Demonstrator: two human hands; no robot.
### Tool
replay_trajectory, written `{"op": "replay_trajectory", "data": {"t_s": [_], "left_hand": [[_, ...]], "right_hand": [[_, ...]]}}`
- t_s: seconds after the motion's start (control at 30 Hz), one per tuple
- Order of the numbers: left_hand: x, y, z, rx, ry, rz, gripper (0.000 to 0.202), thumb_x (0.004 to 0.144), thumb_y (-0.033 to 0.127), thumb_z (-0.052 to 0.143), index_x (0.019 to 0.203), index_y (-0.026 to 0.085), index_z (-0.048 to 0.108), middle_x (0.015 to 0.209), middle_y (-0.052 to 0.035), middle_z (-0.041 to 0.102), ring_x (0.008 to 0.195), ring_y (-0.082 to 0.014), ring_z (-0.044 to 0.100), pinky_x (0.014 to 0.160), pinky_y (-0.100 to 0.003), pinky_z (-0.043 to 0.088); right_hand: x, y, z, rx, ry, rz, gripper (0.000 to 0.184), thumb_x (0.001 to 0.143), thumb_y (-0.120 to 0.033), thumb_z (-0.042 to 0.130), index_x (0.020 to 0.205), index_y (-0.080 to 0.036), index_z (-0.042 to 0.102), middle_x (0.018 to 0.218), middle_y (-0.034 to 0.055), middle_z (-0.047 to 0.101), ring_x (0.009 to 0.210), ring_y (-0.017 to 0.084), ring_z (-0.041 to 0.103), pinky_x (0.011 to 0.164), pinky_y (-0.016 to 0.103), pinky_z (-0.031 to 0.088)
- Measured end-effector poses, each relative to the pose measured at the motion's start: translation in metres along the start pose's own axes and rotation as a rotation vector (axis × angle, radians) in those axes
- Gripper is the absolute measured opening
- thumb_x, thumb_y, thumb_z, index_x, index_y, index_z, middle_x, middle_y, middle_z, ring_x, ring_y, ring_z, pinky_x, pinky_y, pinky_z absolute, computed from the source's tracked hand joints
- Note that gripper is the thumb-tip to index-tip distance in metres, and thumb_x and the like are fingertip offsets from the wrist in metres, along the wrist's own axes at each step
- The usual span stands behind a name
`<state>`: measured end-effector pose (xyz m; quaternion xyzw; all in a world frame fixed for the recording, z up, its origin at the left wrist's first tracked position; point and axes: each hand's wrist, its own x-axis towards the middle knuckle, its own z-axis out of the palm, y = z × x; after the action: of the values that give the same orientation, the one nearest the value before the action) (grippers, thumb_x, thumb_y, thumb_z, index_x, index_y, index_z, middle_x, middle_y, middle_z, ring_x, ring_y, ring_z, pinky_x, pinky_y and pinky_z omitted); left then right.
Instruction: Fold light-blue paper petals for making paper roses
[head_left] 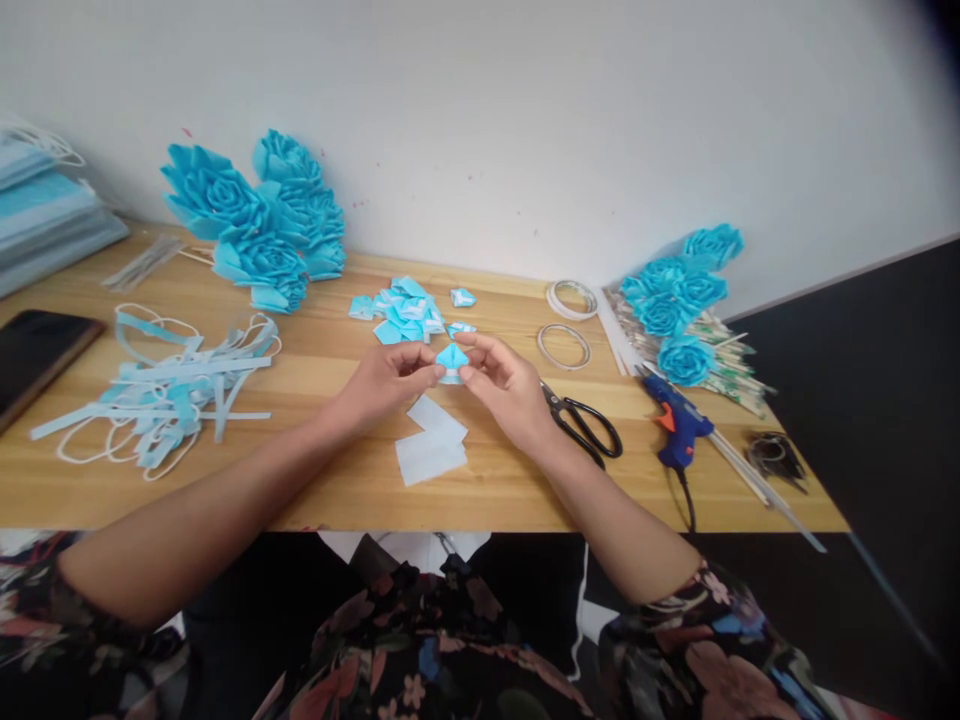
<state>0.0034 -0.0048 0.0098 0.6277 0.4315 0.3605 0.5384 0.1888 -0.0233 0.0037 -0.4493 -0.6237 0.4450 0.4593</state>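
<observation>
Between my two hands is a small folded blue petal (451,360) with a pointed top and a pale strip along its lower edge. My left hand (401,375) pinches its left side between thumb and fingers. On the right side, my right hand (502,380) pinches it too, with the index finger curved over the top. Just beyond them lies a heap of similar folded blue pieces (409,310), and a single folded piece (463,297) sits apart to its right. Below my hands, pale fabric pieces (431,455) overlap on the wooden table (330,500).
Left: cut mask strips and ear loops (172,385), a phone (41,355), stacked masks (52,220) and blue fabric flowers (262,215). Right: black-handled scissors (589,425), tape rolls (572,300), a blue glue gun (681,425), more blue flowers (675,290) and wrapped sticks (739,365).
</observation>
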Motion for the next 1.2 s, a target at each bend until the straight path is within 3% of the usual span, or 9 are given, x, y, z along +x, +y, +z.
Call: {"op": "replay_trajectory", "data": {"t_s": [0.2,0.43,0.73,0.97,1.07,1.2], "left_hand": [[-0.0006,0.0001,-0.0006,-0.034,0.005,0.013,0.025,0.079,0.041,0.064,0.078,0.016,0.061,0.059,0.0043,0.049,0.052,-0.0069,0.041,0.051,-0.021,0.032],[0.0015,-0.0032,-0.0022,-0.136,0.031,-0.021,0.025,0.076,0.040,0.068,0.073,0.016,0.060,0.059,0.0039,0.050,0.052,-0.0069,0.042,0.053,-0.022,0.034],[-0.0007,0.0010,0.0014,0.066,-0.018,0.047,0.026,0.079,0.041,0.062,0.071,0.016,0.059,0.059,0.0038,0.048,0.053,-0.0075,0.037,0.050,-0.022,0.028],[0.0017,-0.0051,0.0008,0.096,-0.052,0.056,0.026,0.076,0.037,0.064,0.066,0.016,0.053,0.059,0.0047,0.042,0.055,-0.0074,0.036,0.051,-0.021,0.028],[0.0010,-0.0038,-0.0001,0.104,-0.059,0.042,0.025,0.076,0.036,0.064,0.066,0.016,0.053,0.059,0.0051,0.040,0.054,-0.0069,0.035,0.050,-0.021,0.027],[0.0007,-0.0027,0.0000,0.116,-0.091,0.051,0.026,0.077,0.037,0.063,0.065,0.016,0.054,0.057,0.0050,0.041,0.053,-0.0069,0.034,0.051,-0.021,0.026]], "right_hand": [[0.0000,0.0053,0.0038,-0.034,-0.015,-0.010,0.038,0.083,-0.030,0.061,0.121,-0.026,0.060,0.085,0.0003,0.060,0.080,0.014,0.058,0.075,0.030,0.050],[-0.0008,0.0029,0.0050,-0.053,-0.043,-0.013,0.038,0.083,-0.029,0.060,0.121,-0.026,0.060,0.089,0.0014,0.064,0.084,0.015,0.060,0.078,0.032,0.050],[0.0009,0.0050,0.0039,0.020,0.000,-0.004,0.035,0.084,-0.033,0.063,0.118,-0.026,0.061,0.083,-0.0006,0.062,0.076,0.013,0.058,0.075,0.030,0.050],[0.0008,0.0042,0.0016,0.023,0.034,-0.005,0.031,0.087,-0.036,0.060,0.115,-0.026,0.062,0.082,-0.0007,0.061,0.075,0.013,0.058,0.076,0.031,0.050],[0.0004,0.0040,0.0013,0.025,0.024,-0.007,0.031,0.089,-0.040,0.057,0.116,-0.026,0.062,0.085,0.0001,0.063,0.076,0.013,0.060,0.077,0.032,0.051],[0.0003,0.0045,0.0037,-0.009,-0.006,0.002,0.038,0.083,-0.041,0.065,0.118,-0.026,0.063,0.095,0.0015,0.065,0.083,0.014,0.061,0.077,0.030,0.051]]}}
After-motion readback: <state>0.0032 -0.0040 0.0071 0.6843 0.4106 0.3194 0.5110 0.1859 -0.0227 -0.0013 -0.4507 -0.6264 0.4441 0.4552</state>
